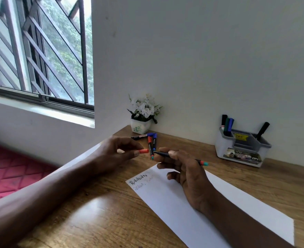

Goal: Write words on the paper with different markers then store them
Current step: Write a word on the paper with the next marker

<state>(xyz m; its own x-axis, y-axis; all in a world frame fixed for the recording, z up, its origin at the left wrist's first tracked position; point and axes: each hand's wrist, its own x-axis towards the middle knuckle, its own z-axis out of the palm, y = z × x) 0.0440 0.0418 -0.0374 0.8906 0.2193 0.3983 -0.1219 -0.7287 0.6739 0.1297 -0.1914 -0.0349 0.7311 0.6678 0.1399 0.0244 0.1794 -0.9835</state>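
— Orange cap: where?
— Pinched in the left grip, above the worktop.
— And the marker?
— Uncapped, pinched by the right grip over the far end of the paper; a grey organiser stands far right.

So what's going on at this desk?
A person is handling markers at a wooden desk. The left hand pinches an orange cap, and the right hand holds the uncapped marker above the paper, which already carries two lines of words. Loose markers lie by the flower pot; more stand in a grey organiser.
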